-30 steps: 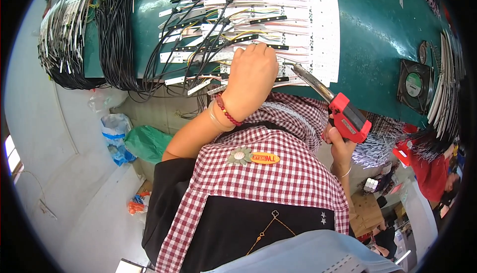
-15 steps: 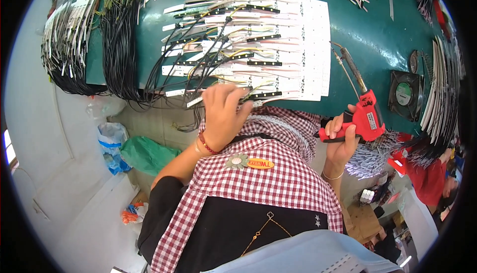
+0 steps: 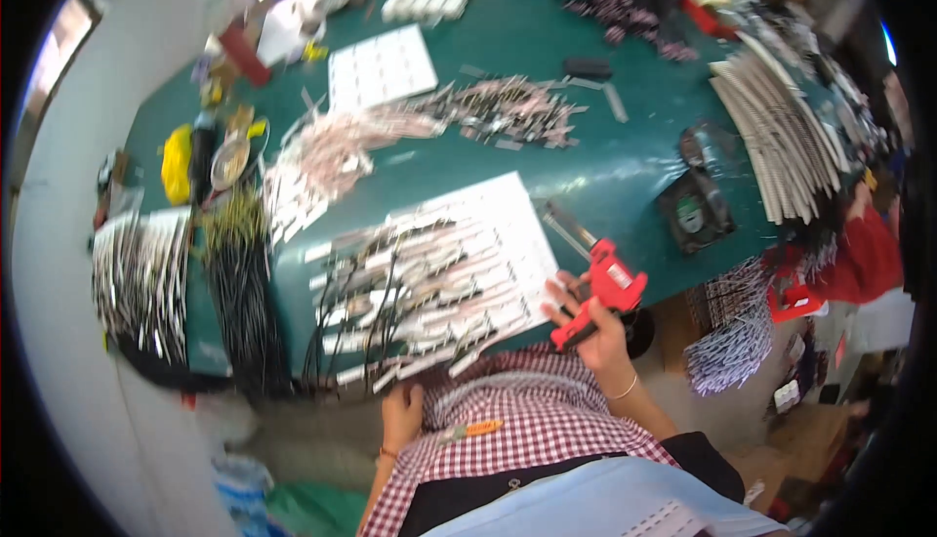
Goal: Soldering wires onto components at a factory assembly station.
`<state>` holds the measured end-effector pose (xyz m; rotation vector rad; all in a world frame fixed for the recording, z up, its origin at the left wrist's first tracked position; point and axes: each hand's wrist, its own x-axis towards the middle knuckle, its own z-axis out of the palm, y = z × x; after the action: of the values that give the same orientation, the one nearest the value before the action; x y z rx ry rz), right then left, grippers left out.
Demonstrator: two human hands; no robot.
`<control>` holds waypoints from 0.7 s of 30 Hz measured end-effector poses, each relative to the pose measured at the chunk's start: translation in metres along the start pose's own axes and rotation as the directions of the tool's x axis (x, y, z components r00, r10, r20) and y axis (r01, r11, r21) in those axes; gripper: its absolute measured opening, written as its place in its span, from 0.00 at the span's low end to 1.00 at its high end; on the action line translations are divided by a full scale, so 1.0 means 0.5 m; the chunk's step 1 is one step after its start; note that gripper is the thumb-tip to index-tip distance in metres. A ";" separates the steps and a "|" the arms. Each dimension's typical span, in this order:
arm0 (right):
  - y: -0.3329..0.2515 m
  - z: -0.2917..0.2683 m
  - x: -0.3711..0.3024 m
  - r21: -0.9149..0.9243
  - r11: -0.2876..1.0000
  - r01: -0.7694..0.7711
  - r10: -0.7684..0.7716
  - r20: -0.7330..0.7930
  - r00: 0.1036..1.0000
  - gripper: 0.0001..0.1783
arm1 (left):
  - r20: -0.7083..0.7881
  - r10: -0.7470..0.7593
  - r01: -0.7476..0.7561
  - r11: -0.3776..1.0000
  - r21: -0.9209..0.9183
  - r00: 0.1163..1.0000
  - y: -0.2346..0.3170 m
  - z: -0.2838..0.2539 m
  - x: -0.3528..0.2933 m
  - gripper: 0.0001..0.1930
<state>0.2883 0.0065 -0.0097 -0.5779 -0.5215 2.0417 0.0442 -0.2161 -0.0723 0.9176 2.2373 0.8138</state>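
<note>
My right hand point(image 3: 607, 350) holds a red soldering gun point(image 3: 617, 281) by its black-and-red handle, some fingers stretched out loosely. The gun's metal tip points up and left, over the green table by the corner of a white board point(image 3: 519, 220). Rows of white and black LED strips point(image 3: 390, 283) with thin wires lie across that board. My left hand point(image 3: 400, 418) is low at the table's front edge, just below the strips and against the checked apron point(image 3: 547, 391). Its fingers are partly hidden and blurred, so I cannot tell whether they hold anything.
Black cable bundles point(image 3: 244, 303) and a stack of strips point(image 3: 142, 283) hang over the left edge. Loose strips point(image 3: 322, 161) pile up beyond the board. A square black fan point(image 3: 691, 210) and long pale strips point(image 3: 766, 137) are at the right. A person's red sleeve point(image 3: 859, 259) shows far right.
The view has tilted up and shows more of the table. My left hand has left the strips and dropped to the table's edge. The soldering gun stays in my right hand, whose fingers have loosened.
</note>
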 end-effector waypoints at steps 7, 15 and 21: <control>-0.017 0.007 -0.021 0.040 0.995 0.088 -0.087 -0.024 0.996 0.20 | 0.572 0.017 -0.254 0.907 0.337 0.820 0.003 -0.178 0.019 0.14; -0.028 0.019 -0.001 0.057 0.996 0.074 -0.076 0.042 0.996 0.20 | -0.495 0.317 -0.214 0.943 0.254 0.809 -0.014 -0.449 0.226 0.10; -0.034 0.021 -0.025 0.034 0.986 0.163 -0.163 0.002 0.987 0.20 | -0.550 0.312 0.237 0.662 0.710 0.775 -0.080 -0.398 0.317 0.13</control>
<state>0.2993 0.0026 0.0110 -0.4943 -0.5196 1.8933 -0.2049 -0.1816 -0.0164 1.1679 3.3053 0.1292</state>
